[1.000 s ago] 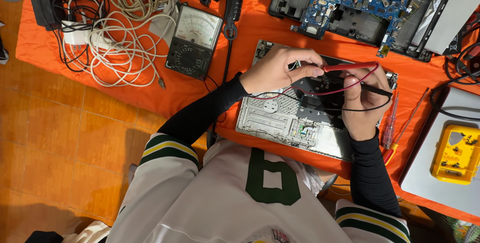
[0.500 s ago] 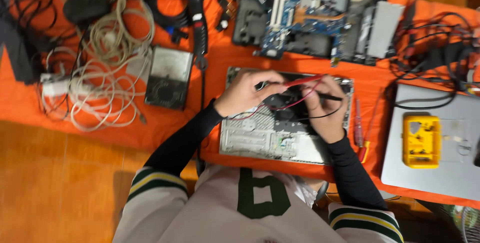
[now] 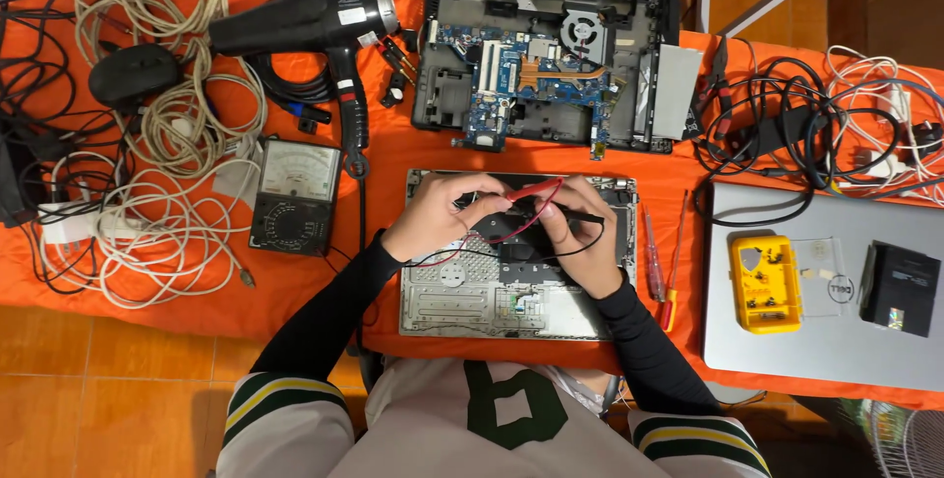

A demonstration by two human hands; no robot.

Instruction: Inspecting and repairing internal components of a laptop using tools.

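Over grey metal laptop base (image 3: 472, 301), left hand (image 3: 438, 217) grip pinching red probe (image 3: 536, 190), right hand (image 3: 580, 242) grip closed on black probe (image 3: 580, 215).

Surface: orange cloth-covered table (image 3: 383, 158) | On it: black plastic hair dryer (image 3: 310, 21), black analogue multimeter (image 3: 295, 196), opened grey laptop base (image 3: 462, 296), closed silver laptop (image 3: 826, 340), tangled white cables (image 3: 147, 212)

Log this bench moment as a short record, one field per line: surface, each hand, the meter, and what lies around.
surface: orange cloth over the table
left hand: left hand holds the red probe over the opened laptop base
right hand: right hand holds the black probe over the same base
meter: analog multimeter left of the base
behind: bare laptop motherboard, black hair dryer
left side: tangled white cables
right side: two screwdrivers, closed silver laptop with a yellow parts box on it
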